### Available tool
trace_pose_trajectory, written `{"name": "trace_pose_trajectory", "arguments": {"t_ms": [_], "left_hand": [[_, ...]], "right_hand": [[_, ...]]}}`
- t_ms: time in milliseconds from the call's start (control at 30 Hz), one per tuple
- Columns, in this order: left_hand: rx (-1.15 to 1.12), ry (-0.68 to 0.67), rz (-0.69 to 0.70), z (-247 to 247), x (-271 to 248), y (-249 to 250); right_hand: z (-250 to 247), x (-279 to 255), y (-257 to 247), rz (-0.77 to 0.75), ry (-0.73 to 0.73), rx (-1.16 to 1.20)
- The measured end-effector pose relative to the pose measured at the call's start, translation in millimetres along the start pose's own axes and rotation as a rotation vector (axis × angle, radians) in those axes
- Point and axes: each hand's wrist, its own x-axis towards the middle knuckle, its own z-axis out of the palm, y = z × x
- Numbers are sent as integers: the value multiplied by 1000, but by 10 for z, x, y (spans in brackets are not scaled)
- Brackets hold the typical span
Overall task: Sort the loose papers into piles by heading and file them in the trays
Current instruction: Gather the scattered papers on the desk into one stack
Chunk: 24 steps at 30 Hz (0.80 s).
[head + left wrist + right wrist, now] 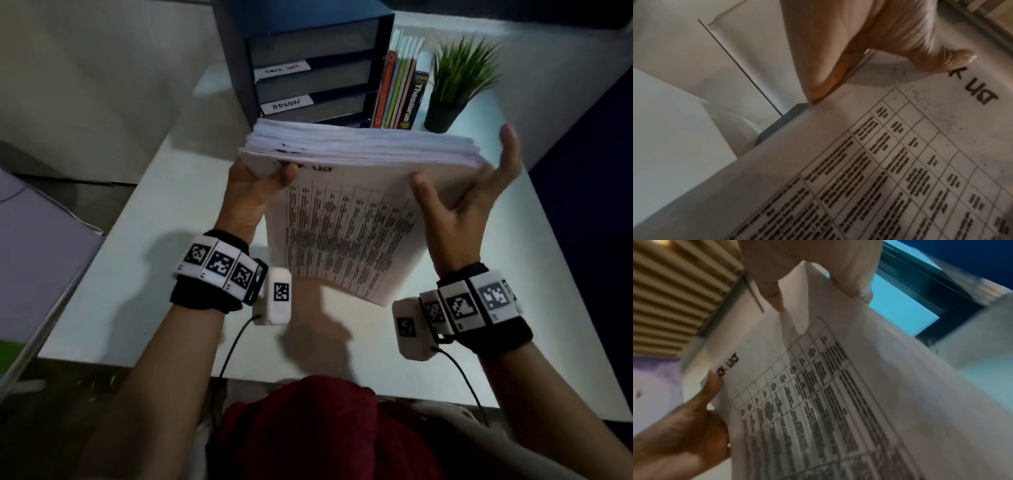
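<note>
Thick stack of white printed papers (346,192) held upright above white desk (144,246), before dark blue tray unit (308,68). Left hand (253,185) pinches top corner; right hand (459,202) fingers spread wide, cradling right edge.

An office: a white tabletop (144,274) carries dark stacked trays (308,68) with handwritten labels (287,103), a row of upright books (399,92) beside them, and a potted plant (459,85) at the far right.
</note>
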Motion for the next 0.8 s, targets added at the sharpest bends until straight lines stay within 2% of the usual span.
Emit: {"name": "trace_pose_trajectory", "arguments": {"t_ms": [67, 167, 267, 300, 367, 433, 500, 600, 633, 667, 733, 800], "left_hand": [[27, 25, -13, 18, -19, 5], [76, 59, 18, 92, -33, 101], [121, 65, 19, 105, 16, 154], [116, 102, 20, 118, 31, 163], [140, 200, 7, 100, 81, 128], [160, 183, -33, 53, 94, 80], [214, 99, -116, 12, 55, -18], [271, -63, -142, -3, -69, -286], [268, -32, -171, 5, -87, -351], [279, 66, -181, 16, -85, -389], [276, 236, -121, 59, -38, -349], [215, 291, -29, 126, 48, -148]], "right_hand": [[17, 20, 19, -124, -6, -98], [3, 43, 16, -198, -90, -356], [-49, 43, 14, -227, -99, -329], [-73, 30, 35, -166, -99, -225], [-97, -27, 112, 90, -97, 62], [-93, -127, 256, 337, -135, 226], [-89, -188, 415, 451, -142, 233], [-53, -177, 505, 493, -80, 256], [-29, -164, 500, 483, -63, 269], [-2, -152, 471, 462, -56, 273], [53, -74, 355, 390, -54, 249], [65, 64, 182, 279, -30, 237]]}}
